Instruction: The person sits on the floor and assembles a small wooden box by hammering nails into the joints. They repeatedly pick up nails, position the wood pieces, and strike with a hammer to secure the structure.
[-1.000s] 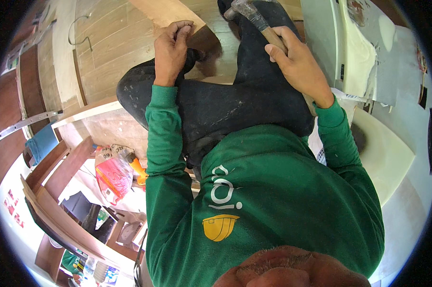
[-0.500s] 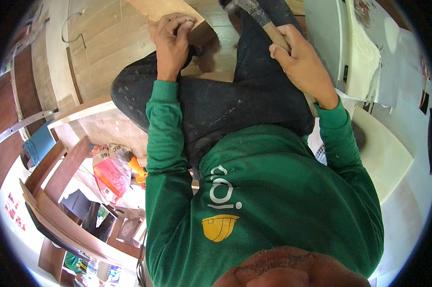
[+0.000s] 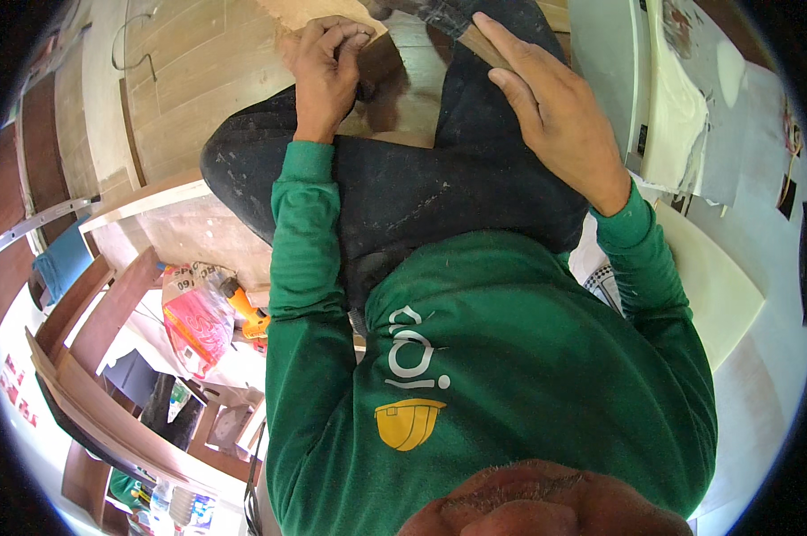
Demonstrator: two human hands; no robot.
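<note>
My left hand is closed at the end of a pale wooden board, with thumb and fingers pinched together near its corner. Whatever lies between those fingertips is too small or hidden to make out. On the other side, my right hand holds a hammer by its wooden handle, the index finger stretched along it and the thumb beside it. The dark hammer head is near the top edge, close to the board's end. Most of the grip is hidden under the palm.
My legs in dark trousers are folded beneath my arms. At left, wooden framing stands near a red-and-white bag and an orange power tool. A blue cloth hangs farther left. A pale panel rises at right.
The hammer has swung up and left, its head now nearer the board's end. My right hand's fingers have straightened along the handle. My left hand stays at the board, shifted slightly in the picture.
</note>
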